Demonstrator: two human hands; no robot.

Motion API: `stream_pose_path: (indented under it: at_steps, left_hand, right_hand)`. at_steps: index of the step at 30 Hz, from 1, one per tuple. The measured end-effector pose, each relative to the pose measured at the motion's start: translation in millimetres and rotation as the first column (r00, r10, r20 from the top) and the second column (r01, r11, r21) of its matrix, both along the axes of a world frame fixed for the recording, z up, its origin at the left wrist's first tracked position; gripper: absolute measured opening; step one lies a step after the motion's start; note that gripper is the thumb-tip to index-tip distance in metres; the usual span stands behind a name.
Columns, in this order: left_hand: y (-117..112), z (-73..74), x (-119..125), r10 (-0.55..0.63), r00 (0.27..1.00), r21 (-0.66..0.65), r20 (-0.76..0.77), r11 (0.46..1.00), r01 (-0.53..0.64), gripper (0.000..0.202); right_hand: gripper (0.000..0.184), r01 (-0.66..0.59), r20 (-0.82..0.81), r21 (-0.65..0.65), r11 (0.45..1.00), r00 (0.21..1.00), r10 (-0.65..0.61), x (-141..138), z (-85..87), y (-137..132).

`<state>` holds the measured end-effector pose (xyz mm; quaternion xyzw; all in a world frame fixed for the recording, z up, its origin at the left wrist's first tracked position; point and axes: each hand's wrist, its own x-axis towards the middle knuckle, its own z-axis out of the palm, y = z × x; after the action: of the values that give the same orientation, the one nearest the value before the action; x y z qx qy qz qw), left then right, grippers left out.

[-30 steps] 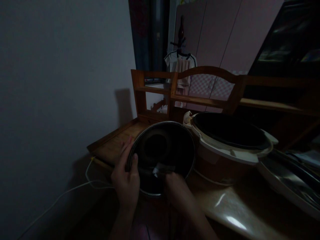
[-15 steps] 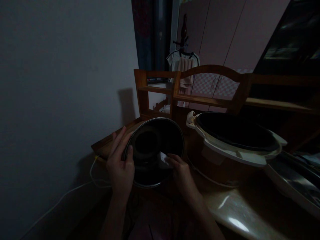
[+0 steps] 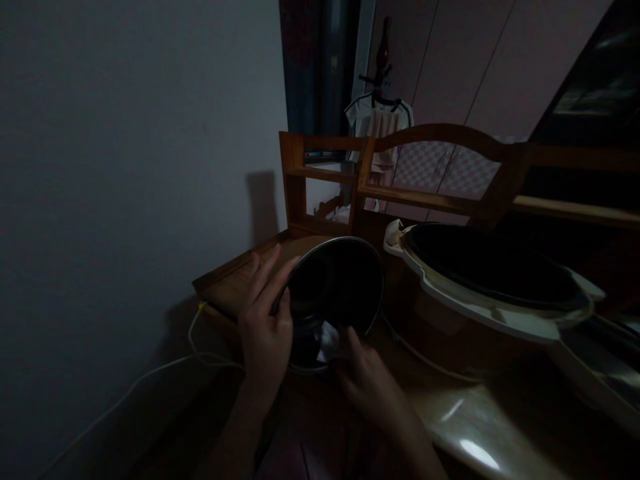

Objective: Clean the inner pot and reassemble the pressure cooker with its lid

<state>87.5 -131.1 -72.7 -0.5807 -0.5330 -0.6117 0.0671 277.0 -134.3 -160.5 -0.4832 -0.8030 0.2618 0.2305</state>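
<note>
Just below the centre of the frame, here's the pot [image 3: 345, 280], tipped over with its dark mouth facing us! The left hand [image 3: 265, 327] has it by the left of the rim, thumb hooked over the edge, the other fingers spread along the outside: a clear grasp. And across at the lower right of that mouth, the right hand [image 3: 367, 370] is in, fingers bent and pinching a cloth [image 3: 329, 341], its white end bright against the black lining near the bottom of the rim. Some of those fingertips are lost in shadow.

Over to the right of the frame, the big cooker [image 3: 450, 333] sits on the table [image 3: 460, 413], pale rim around a wide black opening, well clear of both hands. Lower right, two shiny patches of light gleam off the tabletop. Lower left, a white cord [image 3: 135, 387] runs along by the wall [image 3: 125, 167] and loops up to a yellow bit at the table's corner. Up behind the pot stands a wooden shelf [image 3: 370, 173] with an arched top, and beyond it, top centre, clothes [image 3: 380, 123] hang before a pink cupboard [image 3: 465, 67].
</note>
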Motion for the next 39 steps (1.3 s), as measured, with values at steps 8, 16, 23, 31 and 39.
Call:
stream_pose_path:
  at_steps: [8,16,23,31,39]
  left_hand:
    - [-1.0,0.2,-0.8,0.002,1.0,-0.004,0.007,1.0,-0.002,0.041]
    - [3.4,2.3,-2.3,-0.02,1.0,-0.014,0.002,1.0,0.02,0.044]
    - [3.7,2.1,-5.3,0.003,1.0,-0.058,0.013,0.998,-0.002,0.044]
    - [2.1,3.9,1.8,-0.028,1.0,-0.06,0.001,0.998,0.028,0.045]
    - [2.5,3.2,2.7,-0.036,0.999,-0.062,0.028,0.997,0.038,0.045]
  right_hand:
    - [0.031,0.144,-0.407,0.023,0.989,0.905,-0.123,-4.8,10.5,34.3]
    - [0.038,0.191,-0.281,0.285,0.939,0.954,-0.108,-6.3,53.5,55.5]
    - [0.061,-0.175,0.289,0.268,0.947,0.953,0.095,-4.6,15.6,13.6]
    - [0.053,-0.154,0.099,0.194,0.969,0.986,0.137,-15.4,-3.2,0.2]
    - [0.062,-0.214,-0.08,0.196,0.957,0.969,0.233,-13.4,-13.2,-10.1]
